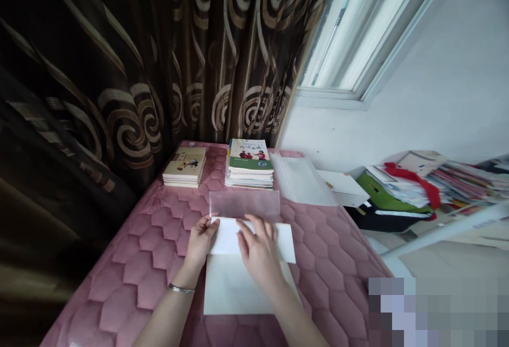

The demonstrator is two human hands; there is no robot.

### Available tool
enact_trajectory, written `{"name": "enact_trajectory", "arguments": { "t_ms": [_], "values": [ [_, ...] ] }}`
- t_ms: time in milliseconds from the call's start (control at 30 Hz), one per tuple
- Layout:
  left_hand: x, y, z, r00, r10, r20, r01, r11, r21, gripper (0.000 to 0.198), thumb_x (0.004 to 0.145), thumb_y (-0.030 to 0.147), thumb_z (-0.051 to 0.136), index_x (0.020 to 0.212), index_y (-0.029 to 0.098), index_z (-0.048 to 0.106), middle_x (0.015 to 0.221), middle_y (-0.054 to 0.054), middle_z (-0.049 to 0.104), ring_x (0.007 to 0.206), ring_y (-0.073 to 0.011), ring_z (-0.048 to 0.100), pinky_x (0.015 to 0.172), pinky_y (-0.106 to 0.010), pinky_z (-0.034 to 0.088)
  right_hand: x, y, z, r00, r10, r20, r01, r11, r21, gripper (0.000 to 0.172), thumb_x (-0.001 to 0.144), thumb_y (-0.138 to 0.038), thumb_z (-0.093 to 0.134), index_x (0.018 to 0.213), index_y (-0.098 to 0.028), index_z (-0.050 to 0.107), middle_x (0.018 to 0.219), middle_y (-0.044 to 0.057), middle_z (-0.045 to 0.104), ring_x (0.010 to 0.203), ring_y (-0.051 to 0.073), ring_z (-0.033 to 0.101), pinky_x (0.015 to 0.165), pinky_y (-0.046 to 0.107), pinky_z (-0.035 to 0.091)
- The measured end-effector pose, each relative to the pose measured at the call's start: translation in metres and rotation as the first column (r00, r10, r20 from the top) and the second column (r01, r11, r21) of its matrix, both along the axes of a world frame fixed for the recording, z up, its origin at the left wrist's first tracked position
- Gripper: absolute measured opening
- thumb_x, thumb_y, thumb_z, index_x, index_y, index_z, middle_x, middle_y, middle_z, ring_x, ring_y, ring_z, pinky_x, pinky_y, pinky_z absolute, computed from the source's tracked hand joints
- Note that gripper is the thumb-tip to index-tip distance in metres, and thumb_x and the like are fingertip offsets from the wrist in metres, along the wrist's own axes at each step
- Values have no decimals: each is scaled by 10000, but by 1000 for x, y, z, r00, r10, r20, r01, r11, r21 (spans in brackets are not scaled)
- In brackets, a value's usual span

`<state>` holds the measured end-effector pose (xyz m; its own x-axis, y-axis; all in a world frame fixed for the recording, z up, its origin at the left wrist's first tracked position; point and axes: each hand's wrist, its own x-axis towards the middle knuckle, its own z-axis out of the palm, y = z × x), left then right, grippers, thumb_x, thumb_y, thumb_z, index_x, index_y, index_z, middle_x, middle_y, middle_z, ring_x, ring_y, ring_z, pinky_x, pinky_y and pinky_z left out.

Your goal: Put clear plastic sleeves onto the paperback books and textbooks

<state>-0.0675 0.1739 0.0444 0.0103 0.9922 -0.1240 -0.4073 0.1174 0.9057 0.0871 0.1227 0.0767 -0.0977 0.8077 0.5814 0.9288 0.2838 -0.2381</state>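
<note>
In the middle of the bed lies what looks like an opened book, with a white upper panel (284, 243) and a cream lower page (226, 286). Beyond its far edge extends a clear plastic sheet (244, 202). My left hand (202, 238), a bracelet on its wrist, pinches the panel's upper left corner, thumb on top; whether the plastic is also in the pinch cannot be made out. Across the white panel rests my right hand (258, 243), fingers stretched out and apart near the far edge, hiding part of the panel and page.
Behind the plastic stand a short stack of books (185, 166) and a taller stack (249, 158). Clear plastic covers (302, 180) and a white box (344, 188) lie right. Piled papers (401, 190) fill a rack beside the quilted pink bed (139, 272). Curtains (199, 50) hang behind.
</note>
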Motion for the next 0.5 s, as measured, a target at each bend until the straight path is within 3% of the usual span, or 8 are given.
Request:
{"name": "enact_trajectory", "arguments": {
  "t_ms": [133,200,367,500],
  "values": [
    [0,2,-1,998,53,15,-53,998,-25,497,550,407,824,945,155,659,728,4,681,594,-109,597,578,-209,455,39,15,1,957,-228,-179,219,973,-69,431,853,-326,521,1250,-160,546,1210,181,533,1095,336,481,888,509,404],
    [1,3,-1,998,68,16,-68,997,-22,511,534,409,831,942,152,662,723,1,681,600,-109,598,584,-210,452,59,25,-6,912,-282,-297,251,958,-138,524,796,-396,577,1252,-140,538,1181,187,555,1101,351,502,903,512,408],
    [2,3,-2,997,81,-8,-81,997,-15,519,538,417,824,954,152,661,698,7,669,589,-111,591,577,-211,442,83,33,-25,704,-348,-619,124,919,-375,577,716,-511,623,1191,-185,581,1069,111,664,1016,283,611,849,385,487],
    [2,3,-3,996,87,-28,-87,996,1,525,564,432,810,973,145,650,697,11,654,584,-104,581,572,-207,438,82,31,-31,534,-350,-770,-6,909,-417,611,670,-510,664,1184,-193,569,952,60,707,864,249,661,751,350,522]
  ]
}}
